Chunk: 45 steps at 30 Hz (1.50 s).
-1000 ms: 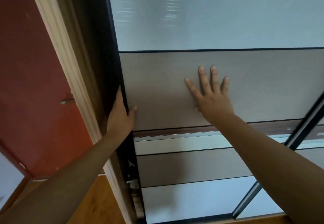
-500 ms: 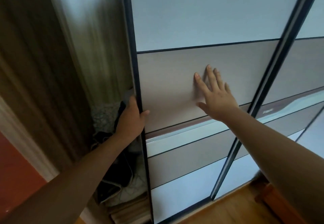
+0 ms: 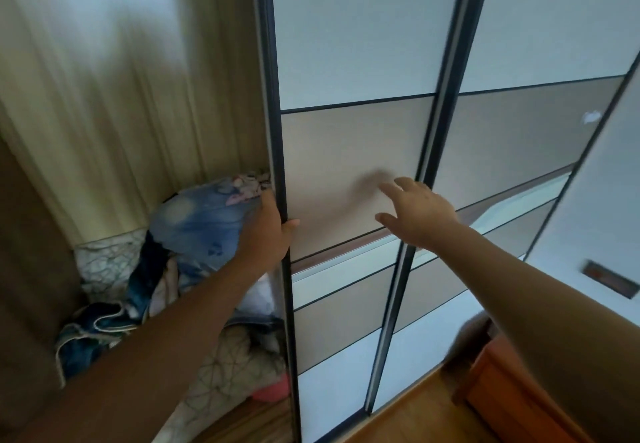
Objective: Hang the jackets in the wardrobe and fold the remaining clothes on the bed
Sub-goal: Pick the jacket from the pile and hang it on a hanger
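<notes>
Wardrobe door [image 3: 346, 151] stood before me; my left hand [image 3: 268, 231] gripped its dark edge, my right hand [image 3: 417, 215] was spread loose near its beige panel. Bundled bedding [image 3: 204, 224] lay inside, at left.

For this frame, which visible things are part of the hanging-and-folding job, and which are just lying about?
Job: sliding wardrobe door, gripped at its edge by the left hand; right hand, open by the panel; wardrobe interior.
Lying about: blue floral bundle, patterned quilt, pink item, wooden furniture.
</notes>
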Available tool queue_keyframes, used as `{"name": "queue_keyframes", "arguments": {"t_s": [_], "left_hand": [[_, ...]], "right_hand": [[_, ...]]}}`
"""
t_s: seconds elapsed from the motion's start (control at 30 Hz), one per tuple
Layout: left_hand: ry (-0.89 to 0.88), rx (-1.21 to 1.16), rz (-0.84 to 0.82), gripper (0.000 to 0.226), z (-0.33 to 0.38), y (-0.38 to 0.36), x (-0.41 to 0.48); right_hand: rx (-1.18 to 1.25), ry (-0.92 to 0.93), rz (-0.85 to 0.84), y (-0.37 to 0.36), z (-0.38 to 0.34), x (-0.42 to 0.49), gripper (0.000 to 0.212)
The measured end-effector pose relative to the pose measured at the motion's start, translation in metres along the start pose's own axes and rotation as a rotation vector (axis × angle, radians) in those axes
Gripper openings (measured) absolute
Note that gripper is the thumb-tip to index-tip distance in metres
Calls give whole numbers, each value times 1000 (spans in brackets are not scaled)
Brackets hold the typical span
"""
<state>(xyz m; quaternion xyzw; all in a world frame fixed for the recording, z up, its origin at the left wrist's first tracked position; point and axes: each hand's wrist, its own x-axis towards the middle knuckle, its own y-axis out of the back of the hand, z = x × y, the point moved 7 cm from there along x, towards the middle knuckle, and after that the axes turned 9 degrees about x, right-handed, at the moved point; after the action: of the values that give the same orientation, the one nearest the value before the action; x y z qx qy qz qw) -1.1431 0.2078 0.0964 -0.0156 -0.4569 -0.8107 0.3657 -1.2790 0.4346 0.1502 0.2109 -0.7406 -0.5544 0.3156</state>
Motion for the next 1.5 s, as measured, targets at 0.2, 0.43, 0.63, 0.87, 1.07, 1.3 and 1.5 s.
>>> {"name": "queue_keyframes", "arguments": {"t_s": [0.2,0.43,0.63,0.87,1.07,1.3,1.5], "left_hand": [[-28,2,-38,42,59,-56,34],[-78,-38,-124,48,116,-107,63],[-162,-11,-121,55,135,-133,78],[-279,10,-130,58,126,-142,81],[-537,-324,-35,58,97,-140,12],[-997,75,-734,34,202,-234,-72],[-1371,313,-848,39,297,-267,-198]], "right_hand": [[-39,-127,-113,12,74,-3,47],[16,-232,-233,-1,137,-21,50],[76,-338,-215,-5,168,-44,50],[80,-563,-206,-10,177,-83,48],[136,-726,-161,-22,173,-135,43],[131,-997,-222,-24,176,-263,51],[115,-1293,-126,1,162,-438,47]]}}
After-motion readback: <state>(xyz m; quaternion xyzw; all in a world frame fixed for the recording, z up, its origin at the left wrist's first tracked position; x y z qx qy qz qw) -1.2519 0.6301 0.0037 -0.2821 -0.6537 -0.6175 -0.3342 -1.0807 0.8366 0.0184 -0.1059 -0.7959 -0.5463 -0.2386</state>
